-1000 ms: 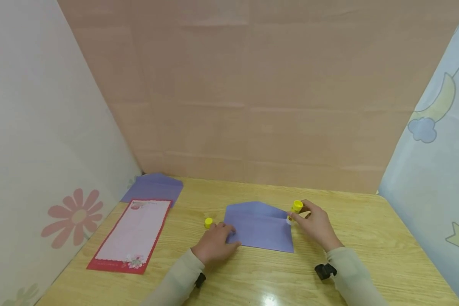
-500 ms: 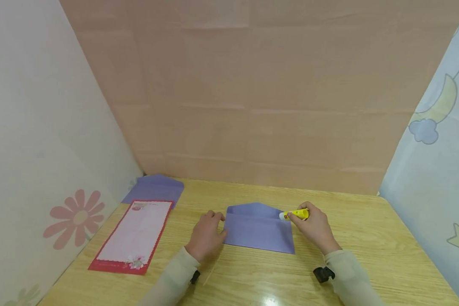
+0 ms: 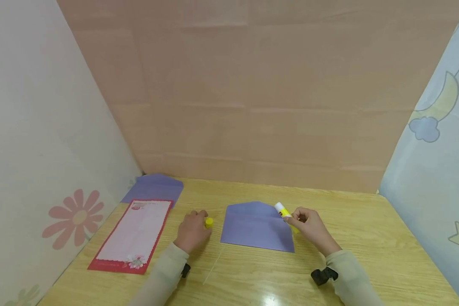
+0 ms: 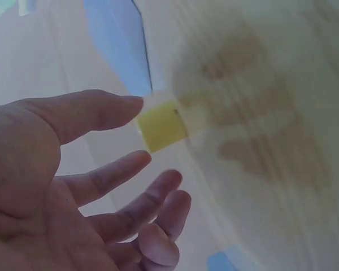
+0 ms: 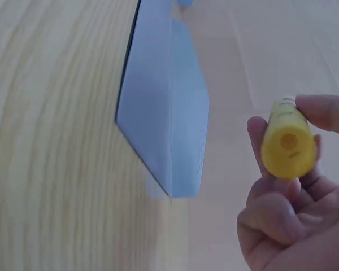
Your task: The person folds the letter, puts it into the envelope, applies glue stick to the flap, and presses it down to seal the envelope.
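My right hand (image 3: 311,229) pinches a yellow glue stick (image 5: 288,141) between thumb and fingers, its white end tilted up and to the left in the head view. The uncapped stick is above the right edge of a purple envelope (image 3: 258,231), which lies on the table with its flap raised at the far side. Left of the envelope stands the small yellow cap (image 3: 209,222). My left hand (image 3: 193,231) is at the cap, with thumb and forefinger spread on either side of it (image 4: 163,127); whether they touch it is hard to tell.
A pink letter sheet with a red border (image 3: 134,233) lies on the left of the wooden table (image 3: 367,238). Behind it, a second purple envelope (image 3: 153,189) is partly covered. Papered walls stand at the back and both sides.
My left hand has left the envelope and moved left to the cap. The glue stick has turned in my right hand, its white end swinging from downward to up-left.
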Action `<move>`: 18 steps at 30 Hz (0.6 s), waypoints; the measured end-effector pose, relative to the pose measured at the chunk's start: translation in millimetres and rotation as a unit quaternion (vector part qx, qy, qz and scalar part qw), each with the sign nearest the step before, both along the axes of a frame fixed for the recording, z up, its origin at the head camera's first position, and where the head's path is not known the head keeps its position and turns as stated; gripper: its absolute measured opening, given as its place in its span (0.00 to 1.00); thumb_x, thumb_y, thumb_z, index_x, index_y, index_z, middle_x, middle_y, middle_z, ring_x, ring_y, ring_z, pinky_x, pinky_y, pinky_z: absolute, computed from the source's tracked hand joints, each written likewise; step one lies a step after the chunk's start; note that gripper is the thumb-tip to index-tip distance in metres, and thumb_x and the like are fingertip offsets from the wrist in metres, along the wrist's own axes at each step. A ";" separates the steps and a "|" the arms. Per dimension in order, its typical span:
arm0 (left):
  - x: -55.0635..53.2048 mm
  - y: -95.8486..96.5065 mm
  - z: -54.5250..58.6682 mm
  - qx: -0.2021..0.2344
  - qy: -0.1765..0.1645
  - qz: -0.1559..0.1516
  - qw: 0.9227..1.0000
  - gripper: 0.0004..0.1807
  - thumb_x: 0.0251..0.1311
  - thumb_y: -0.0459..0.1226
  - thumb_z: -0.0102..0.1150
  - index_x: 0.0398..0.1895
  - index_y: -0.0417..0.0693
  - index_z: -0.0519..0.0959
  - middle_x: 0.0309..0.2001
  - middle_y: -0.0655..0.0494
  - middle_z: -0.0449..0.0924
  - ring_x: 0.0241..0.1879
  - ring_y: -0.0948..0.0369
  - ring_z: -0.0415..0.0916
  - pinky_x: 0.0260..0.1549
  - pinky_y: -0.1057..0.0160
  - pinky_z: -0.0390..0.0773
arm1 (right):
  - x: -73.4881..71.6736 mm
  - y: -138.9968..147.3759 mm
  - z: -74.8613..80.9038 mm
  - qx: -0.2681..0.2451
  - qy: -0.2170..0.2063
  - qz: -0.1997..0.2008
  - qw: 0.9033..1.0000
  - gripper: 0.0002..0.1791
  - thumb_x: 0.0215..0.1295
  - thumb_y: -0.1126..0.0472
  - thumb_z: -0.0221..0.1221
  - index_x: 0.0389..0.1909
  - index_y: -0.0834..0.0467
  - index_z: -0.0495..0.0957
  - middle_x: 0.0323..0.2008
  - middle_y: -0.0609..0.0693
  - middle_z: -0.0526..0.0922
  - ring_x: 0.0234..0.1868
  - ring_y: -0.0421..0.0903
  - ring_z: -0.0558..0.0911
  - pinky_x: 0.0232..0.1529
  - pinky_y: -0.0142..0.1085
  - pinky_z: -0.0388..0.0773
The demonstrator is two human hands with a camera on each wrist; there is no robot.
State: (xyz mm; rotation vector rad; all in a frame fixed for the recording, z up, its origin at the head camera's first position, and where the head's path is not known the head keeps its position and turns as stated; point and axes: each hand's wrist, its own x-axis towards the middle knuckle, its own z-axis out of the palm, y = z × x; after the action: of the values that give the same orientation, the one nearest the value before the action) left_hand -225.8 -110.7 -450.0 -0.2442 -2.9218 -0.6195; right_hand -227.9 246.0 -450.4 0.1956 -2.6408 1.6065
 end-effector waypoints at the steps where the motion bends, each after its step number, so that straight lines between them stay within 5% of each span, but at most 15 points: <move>1: -0.5 -0.7 -1.2 0.001 -0.005 0.000 1.000 0.19 0.53 0.34 0.70 0.49 0.40 0.80 0.41 0.43 0.80 0.38 0.47 0.77 0.28 0.52 0.79 | -0.3 -0.6 -0.1 -0.013 -0.005 0.013 1.000 0.15 0.65 0.56 0.67 0.34 0.62 0.72 0.32 0.52 0.80 0.27 0.42 0.69 0.26 0.33 0.68; 7: -6.0 -3.3 -8.8 0.031 -0.022 -0.007 0.999 0.17 0.56 0.34 0.70 0.48 0.39 0.80 0.38 0.47 0.81 0.34 0.52 0.78 0.28 0.55 0.79 | 1.5 -8.3 0.2 -0.021 -0.015 0.059 0.998 0.24 0.62 0.58 0.68 0.57 0.62 0.76 0.47 0.57 0.84 0.32 0.45 0.75 0.31 0.34 0.76; 14: -13.4 -3.8 -14.6 0.050 -0.019 -0.019 0.998 0.11 0.57 0.36 0.70 0.39 0.41 0.80 0.30 0.55 0.78 0.28 0.62 0.73 0.25 0.62 0.75 | 6.5 -22.0 -1.8 -0.006 -0.004 0.084 0.996 0.18 0.59 0.59 0.71 0.49 0.60 0.80 0.40 0.53 0.84 0.31 0.46 0.77 0.30 0.36 0.77; 18: -11.9 0.1 -9.9 0.111 -0.023 -0.036 0.993 0.10 0.59 0.37 0.69 0.39 0.43 0.80 0.34 0.54 0.82 0.30 0.60 0.77 0.28 0.60 0.77 | 11.9 -31.6 2.9 -0.005 0.003 0.106 0.994 0.19 0.59 0.58 0.71 0.49 0.60 0.80 0.40 0.53 0.84 0.31 0.46 0.77 0.30 0.36 0.78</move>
State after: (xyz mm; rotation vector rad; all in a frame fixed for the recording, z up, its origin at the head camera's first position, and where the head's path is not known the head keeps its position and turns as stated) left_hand -237.6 -110.5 -459.9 -0.3127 -2.8637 -0.9660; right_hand -216.0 214.3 -447.5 0.4941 -2.6849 1.6729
